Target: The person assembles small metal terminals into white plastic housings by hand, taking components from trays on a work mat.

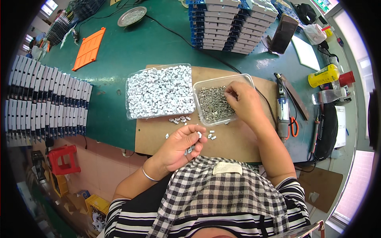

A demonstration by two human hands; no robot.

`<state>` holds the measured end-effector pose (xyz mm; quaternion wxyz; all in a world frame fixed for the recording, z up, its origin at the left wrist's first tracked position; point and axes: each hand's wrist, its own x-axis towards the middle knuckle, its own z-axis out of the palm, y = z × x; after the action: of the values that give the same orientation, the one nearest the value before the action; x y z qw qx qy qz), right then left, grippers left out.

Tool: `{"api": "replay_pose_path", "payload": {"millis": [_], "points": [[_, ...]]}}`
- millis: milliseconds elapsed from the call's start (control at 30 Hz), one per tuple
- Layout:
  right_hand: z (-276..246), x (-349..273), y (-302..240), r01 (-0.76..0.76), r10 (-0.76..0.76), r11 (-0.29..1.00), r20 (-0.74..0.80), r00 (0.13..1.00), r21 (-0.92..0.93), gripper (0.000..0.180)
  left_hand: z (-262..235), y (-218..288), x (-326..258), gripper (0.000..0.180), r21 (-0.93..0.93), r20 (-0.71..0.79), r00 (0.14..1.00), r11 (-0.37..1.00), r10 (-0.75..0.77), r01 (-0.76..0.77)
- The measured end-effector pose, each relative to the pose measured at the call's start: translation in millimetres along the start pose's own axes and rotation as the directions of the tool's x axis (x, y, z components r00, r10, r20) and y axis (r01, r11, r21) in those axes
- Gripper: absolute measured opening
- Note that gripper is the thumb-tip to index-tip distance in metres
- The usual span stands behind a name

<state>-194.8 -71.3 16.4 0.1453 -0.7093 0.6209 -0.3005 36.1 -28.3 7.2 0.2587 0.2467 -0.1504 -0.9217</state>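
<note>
Watching over the worker's shoulder, I take the middle of the brown board (pixel 152 141) as the clock's centre, with twelve pointing straight away across the desk (pixel 107 131). In the head view, the left hand (pixel 176 148) is at about seven, palm turned up. Its thumb and index finger pinch one small white piece (pixel 199 135), while the other fingers curl around a few spare pieces (pixel 189 150), perhaps so the hand needn't travel for each one.

The right hand (pixel 246 104) reaches in at two, fingertips down among the metal screws (pixel 214 101); whether they grip one, I can't tell from here. The clear tub (pixel 197 104) with those screws sits at one, the heaped tray (pixel 160 116) of white pieces at ten, side by side, presumably to suit each hand. A powered screwdriver (pixel 283 109) lies at three, likely parked for the right.

As for the pinched piece, it sits right at the left fingertips, facing up. From those fingers the tray is at eleven, the screws at one, and a few loose pieces (pixel 210 135) lie just beside them at three.
</note>
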Motion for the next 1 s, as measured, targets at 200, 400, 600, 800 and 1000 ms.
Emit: {"api": "replay_pose_path", "payload": {"millis": [200,400,600,800,1000], "points": [[-11.1,-9.7,-12.1,-0.095,0.094,0.965,0.015,0.995,0.245,0.011,0.3,1.2,2.1,0.021,-0.073,-0.035,0.999,0.997,-0.005,0.002],[-16.1,-41.0,-39.0,-0.487,0.091,0.396,0.494,0.864,0.779,0.01,-3.3,-2.8,3.8,0.016,-0.065,-0.002,0.999,0.997,0.037,-0.037],[-6.3,-53.8,-52.3,-0.535,0.089,0.2,0.528,0.844,0.821,0.006,-0.9,-4.9,4.9,0.016,-0.101,0.029,0.997,0.993,0.067,-0.064],[13.2,-56.6,-52.9,-0.328,0.04,0.451,0.349,0.936,0.83,0.005,2.5,-3.5,4.6,0.012,-0.128,0.024,0.999,0.991,0.033,-0.03],[17.0,-58.1,-56.7,-0.372,0.114,0.49,0.365,0.924,0.789,0.004,0.9,-6.6,5.2,0.01,-0.044,-0.056,0.994,0.995,0.091,-0.093]]}}
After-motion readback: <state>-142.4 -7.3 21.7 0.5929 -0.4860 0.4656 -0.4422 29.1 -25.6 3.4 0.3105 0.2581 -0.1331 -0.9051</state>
